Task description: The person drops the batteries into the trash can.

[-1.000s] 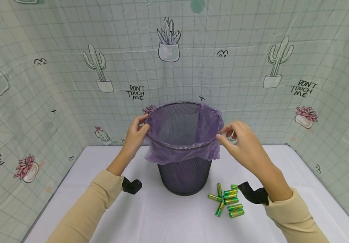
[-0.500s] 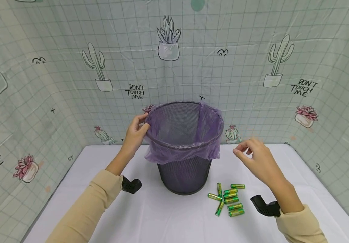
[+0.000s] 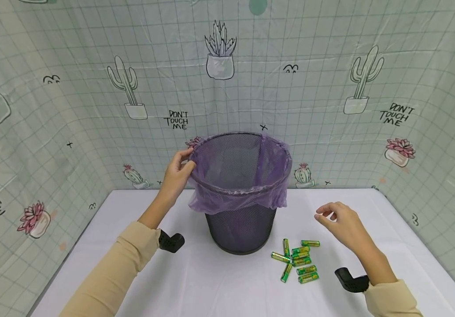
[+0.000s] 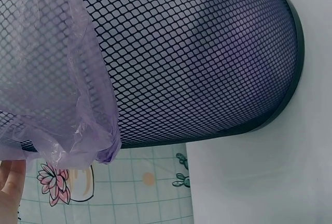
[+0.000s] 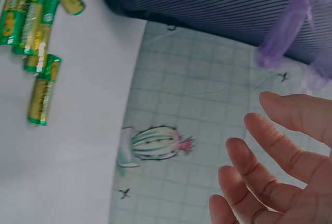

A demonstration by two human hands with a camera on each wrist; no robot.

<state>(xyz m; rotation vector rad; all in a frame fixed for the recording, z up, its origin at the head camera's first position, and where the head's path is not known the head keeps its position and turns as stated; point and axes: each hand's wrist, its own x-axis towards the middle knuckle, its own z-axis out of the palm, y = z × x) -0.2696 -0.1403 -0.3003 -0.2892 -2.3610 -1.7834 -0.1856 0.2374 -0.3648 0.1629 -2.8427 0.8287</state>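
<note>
A dark wire mesh trash can (image 3: 241,231) stands upright on the table, lined with a thin purple trash bag (image 3: 237,201) folded over its rim and hanging down outside. At the left side of the rim, my left hand (image 3: 177,174) grips the bag-covered edge between thumb and fingers. Only its fingertips show at the lower left corner of the left wrist view, against the purple plastic. My right hand (image 3: 342,222) hovers right of the can with fingers loosely bent, holding nothing. In the right wrist view its fingers (image 5: 249,169) are spread apart, below the bag's hanging edge.
Several green and gold batteries (image 3: 300,256) lie on the white tablecloth (image 3: 195,281) in front and right of the can. A hanging cloth (image 3: 290,101) printed with cacti encloses the table at the back and sides.
My right hand has left the right side of the rim and moved right and down toward the batteries. My left hand has stayed on the rim, and the can has not moved.
</note>
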